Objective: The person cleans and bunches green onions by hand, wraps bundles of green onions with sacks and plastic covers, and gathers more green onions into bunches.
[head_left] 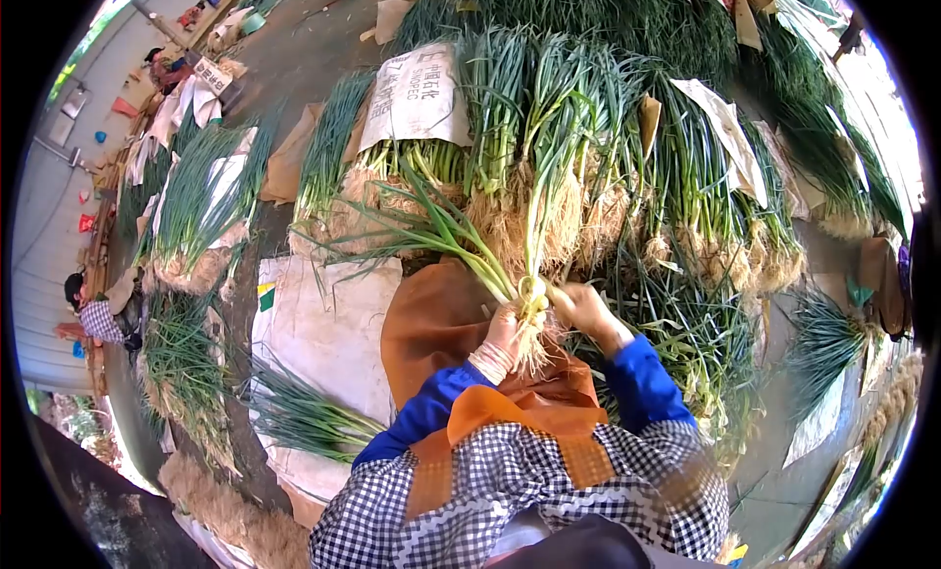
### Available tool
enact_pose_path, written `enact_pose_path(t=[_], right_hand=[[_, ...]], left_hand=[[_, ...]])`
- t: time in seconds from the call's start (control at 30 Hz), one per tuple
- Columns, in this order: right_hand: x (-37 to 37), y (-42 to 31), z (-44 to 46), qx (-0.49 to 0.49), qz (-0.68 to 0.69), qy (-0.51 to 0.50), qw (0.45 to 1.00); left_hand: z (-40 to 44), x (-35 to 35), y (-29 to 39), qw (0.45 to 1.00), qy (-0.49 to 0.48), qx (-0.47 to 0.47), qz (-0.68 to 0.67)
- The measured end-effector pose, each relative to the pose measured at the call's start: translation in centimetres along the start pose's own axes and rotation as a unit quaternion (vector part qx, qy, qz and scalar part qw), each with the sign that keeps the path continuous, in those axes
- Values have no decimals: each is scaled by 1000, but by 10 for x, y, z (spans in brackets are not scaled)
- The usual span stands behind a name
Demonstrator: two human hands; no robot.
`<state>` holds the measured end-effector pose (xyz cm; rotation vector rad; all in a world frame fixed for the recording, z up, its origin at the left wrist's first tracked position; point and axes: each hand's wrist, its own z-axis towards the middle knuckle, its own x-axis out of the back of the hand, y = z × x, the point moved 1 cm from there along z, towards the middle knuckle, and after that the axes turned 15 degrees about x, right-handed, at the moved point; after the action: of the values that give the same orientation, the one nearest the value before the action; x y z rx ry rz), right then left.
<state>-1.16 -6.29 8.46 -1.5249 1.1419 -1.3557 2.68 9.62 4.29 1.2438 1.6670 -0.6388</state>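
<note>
My left hand (505, 336) is closed around the lower ends of a few green onions (469, 247), above my lap. Their green leaves fan out to the upper left, and pale roots hang below the fist. Another green onion stem (532, 226) stands upright from the same spot, its white base at my fingers. My right hand (588, 312) is right beside these white bases, its fingers curled closed near the roots. What lies between its fingertips is hidden. A brown apron (431, 319) covers my lap beneath both hands.
Rows of green onions (500, 108) with shaggy roots lie ahead, a white printed sack (417, 94) over part of them. To my left, a small bunch (314, 412) rests on a white sheet (323, 324). Loose leaves (696, 344) are heaped at right. Another person (98, 319) sits far left.
</note>
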Motion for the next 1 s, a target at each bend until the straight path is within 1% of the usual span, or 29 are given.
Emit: enact_pose_path(t=[0.03,0.07,0.1,0.13,0.17,0.2,0.23,0.27,0.3,0.33,0.37,0.4,0.43,0.47,0.53,0.57,0.6,0.63,0.67,0.7,0.73,0.77,0.8,0.83,0.87,0.93,0.97,1.0], right_hand=[[5,12,-23,-40,-1,-27,999],[15,12,-45,-73,-8,-55,996],[26,43,-55,-64,-180,-157,969],[38,74,-66,-29,-383,-265,885],[50,106,-76,17,-525,-344,779],[51,82,-65,-10,-477,-257,840],[50,54,-54,-24,-411,-161,897],[50,25,-44,-22,-340,-64,938],[35,3,-32,8,-211,49,976],[19,6,-18,40,-108,97,989],[10,-11,-5,56,-226,74,970],[4,-25,4,70,-339,50,937],[-2,-22,6,103,-360,60,925],[-8,-19,8,135,-380,71,912],[-4,-32,-3,150,-435,25,888],[-4,-32,-11,170,-462,26,870],[-3,-32,-19,190,-490,29,851],[1,-34,-27,242,-539,32,806],[2,-30,-33,237,-541,32,806],[1,-23,-37,193,-565,-22,802],[-1,-16,-40,150,-586,-76,793],[-7,-13,-45,186,-634,-151,736],[-11,-9,-52,163,-532,-309,772],[-12,-11,-68,195,-444,-305,820],[-3,-8,-68,145,-451,-353,807],[16,-6,-68,46,-464,-447,764],[25,-8,-63,42,-457,-271,846],[34,-13,-59,37,-434,-87,896]], left_hand=[[1,2,1,1000,17,1,-4],[-4,-7,0,1000,-19,25,-2],[-3,-7,-2,1000,1,16,11],[0,-8,-4,999,18,7,25],[3,-3,-4,1000,15,12,12],[3,-10,-6,1000,13,19,14],[3,-20,-6,997,66,-3,51],[0,-24,-8,989,123,-27,83],[5,-5,-10,991,78,-15,106],[13,3,-13,988,67,-41,133],[18,8,-15,972,98,-100,187],[18,8,-18,950,128,-157,238],[16,9,-18,936,157,-169,267],[16,9,-19,935,158,-171,269],[13,2,-21,916,217,-190,278],[12,-1,-25,929,203,-191,244],[15,5,-28,930,202,-187,243],[21,11,-31,927,189,-199,256],[25,16,-34,923,175,-212,268],[31,20,-38,917,178,-232,270],[24,2,-36,918,176,-231,269],[15,-15,-34,933,181,-188,249],[10,-27,-30,944,187,-144,231],[19,-18,-27,950,192,-154,193],[19,-19,-25,958,174,-137,181],[17,-16,-26,947,192,-151,208],[20,-13,-26,947,190,-151,209],[25,-4,-27,930,189,-192,251]])
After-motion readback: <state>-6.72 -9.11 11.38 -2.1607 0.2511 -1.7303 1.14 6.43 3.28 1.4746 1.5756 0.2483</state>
